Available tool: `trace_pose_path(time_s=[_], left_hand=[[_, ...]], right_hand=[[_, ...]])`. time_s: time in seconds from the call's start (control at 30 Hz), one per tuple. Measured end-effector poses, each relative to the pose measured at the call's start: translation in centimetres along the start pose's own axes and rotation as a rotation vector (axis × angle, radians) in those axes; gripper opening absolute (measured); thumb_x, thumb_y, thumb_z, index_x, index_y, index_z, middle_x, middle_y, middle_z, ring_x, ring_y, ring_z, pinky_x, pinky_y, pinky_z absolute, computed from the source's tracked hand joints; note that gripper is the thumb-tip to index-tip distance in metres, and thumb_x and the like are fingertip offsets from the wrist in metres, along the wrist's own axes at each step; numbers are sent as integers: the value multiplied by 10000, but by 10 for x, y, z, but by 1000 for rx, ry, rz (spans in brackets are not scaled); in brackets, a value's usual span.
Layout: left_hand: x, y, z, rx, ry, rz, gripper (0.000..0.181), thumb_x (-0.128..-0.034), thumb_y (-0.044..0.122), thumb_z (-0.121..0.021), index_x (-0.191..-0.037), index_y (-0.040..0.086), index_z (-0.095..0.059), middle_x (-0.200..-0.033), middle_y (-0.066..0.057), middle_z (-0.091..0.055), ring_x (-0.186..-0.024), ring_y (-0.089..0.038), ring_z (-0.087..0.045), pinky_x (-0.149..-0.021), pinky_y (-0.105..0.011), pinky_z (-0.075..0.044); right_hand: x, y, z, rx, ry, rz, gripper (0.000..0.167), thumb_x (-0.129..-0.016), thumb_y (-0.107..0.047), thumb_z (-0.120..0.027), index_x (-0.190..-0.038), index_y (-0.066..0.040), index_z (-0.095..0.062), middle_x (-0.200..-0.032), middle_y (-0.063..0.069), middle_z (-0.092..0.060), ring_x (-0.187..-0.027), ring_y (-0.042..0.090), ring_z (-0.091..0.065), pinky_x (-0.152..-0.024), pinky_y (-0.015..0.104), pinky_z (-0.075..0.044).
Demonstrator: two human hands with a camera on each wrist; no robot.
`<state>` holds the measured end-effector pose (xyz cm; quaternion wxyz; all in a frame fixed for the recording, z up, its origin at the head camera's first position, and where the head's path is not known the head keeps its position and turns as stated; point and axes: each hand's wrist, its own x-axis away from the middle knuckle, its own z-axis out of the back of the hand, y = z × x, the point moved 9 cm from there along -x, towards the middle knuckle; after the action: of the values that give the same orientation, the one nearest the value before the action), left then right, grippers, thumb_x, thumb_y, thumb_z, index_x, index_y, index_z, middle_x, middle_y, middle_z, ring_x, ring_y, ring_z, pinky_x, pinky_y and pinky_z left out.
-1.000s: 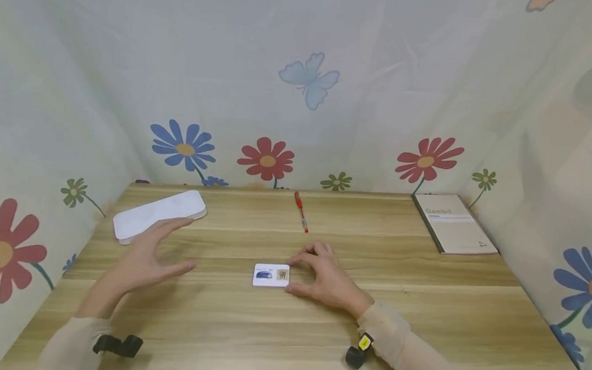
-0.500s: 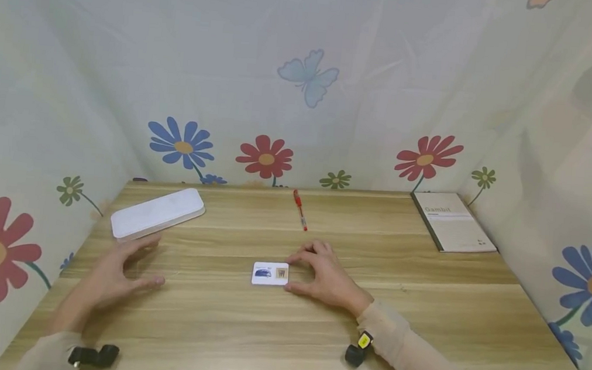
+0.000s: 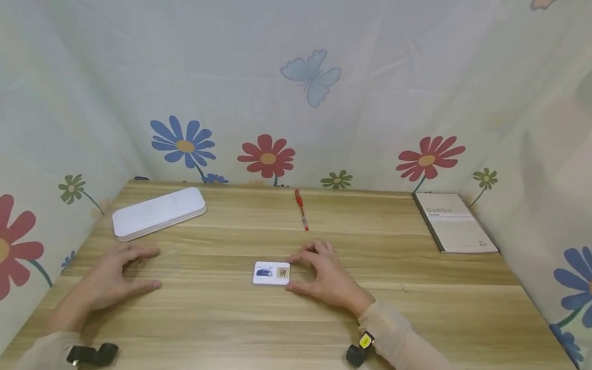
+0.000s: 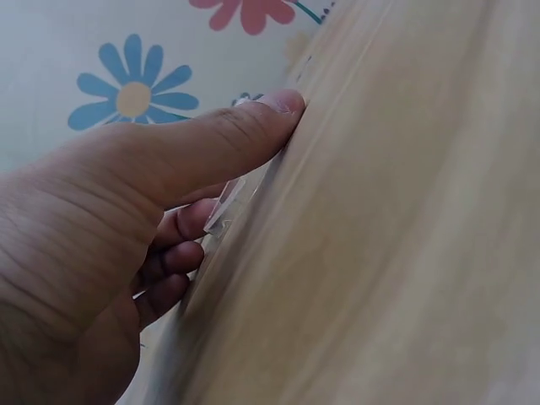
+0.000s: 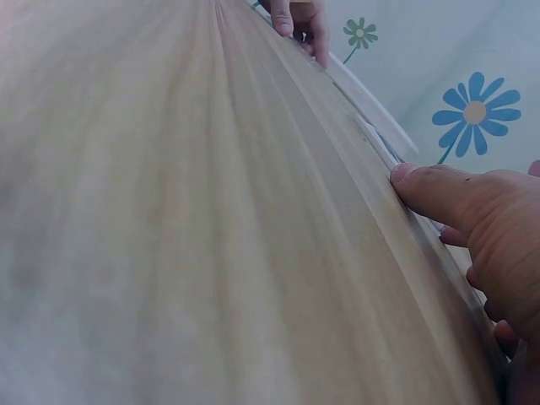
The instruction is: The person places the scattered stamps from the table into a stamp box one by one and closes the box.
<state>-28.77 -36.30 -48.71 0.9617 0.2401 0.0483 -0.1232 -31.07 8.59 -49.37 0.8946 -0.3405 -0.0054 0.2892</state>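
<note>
A white card (image 3: 270,273) with rounded corners, a blue picture and a small brown picture lies on the table near the middle. My right hand (image 3: 327,277) pinches it by the right-hand corners between thumb and index finger. To the left, my left hand (image 3: 113,278) rests low at the table. Its thumb and fingers grip the edges of a flat, see-through plastic piece (image 4: 226,209), whose outline is faint in the head view. In the right wrist view, the right thumb touches the edge of the card, and the left hand shows farther off.
A white oblong case (image 3: 158,214) lies at the back left of the wooden table (image 3: 240,344). A red pen (image 3: 301,210) lies at the back middle. At the back right is a notebook (image 3: 453,223) marked "Gambit". A flowered curtain (image 3: 221,72) closes in the sides and back.
My left hand has moved left and down, away from in front of the white case, and now grips the see-through piece. The right hand and the card have stayed put.
</note>
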Motion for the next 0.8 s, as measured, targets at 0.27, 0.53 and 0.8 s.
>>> trace_pose_path(time_s=[0.27, 0.53, 0.8], left_hand=[[1, 4, 2, 22, 3, 9, 690, -824, 519, -982, -1377, 164, -772, -1299, -131, -699, -1248, -413, -603, -1043, -630, -426], [1, 13, 3, 30, 19, -6, 699, -807, 505, -996, -1392, 195, -771, -1328, -128, -714, -1251, -387, -622, -1060, -633, -439], [-2, 21, 2, 42, 55, -32, 684, -792, 516, -1005, -1361, 205, -784, -1291, -78, -764, -1226, -335, -656, -1045, -503, -460]], right_hand=[[-1, 2, -2, 5, -1, 1, 513, -897, -495, -935, -1353, -327, -770, -1442, -14, -542, -1375, 261, -412, -1161, 510, -398], [-1, 1, 0, -2, -1, 4, 516, -898, -492, -935, -1356, -325, -768, -1445, -13, -544, -1376, 259, -414, -1161, 514, -397], [-1, 0, 1, -5, -5, 0, 523, -896, -492, -937, -1359, -316, -770, -1451, -4, -546, -1380, 262, -410, -1165, 520, -398]])
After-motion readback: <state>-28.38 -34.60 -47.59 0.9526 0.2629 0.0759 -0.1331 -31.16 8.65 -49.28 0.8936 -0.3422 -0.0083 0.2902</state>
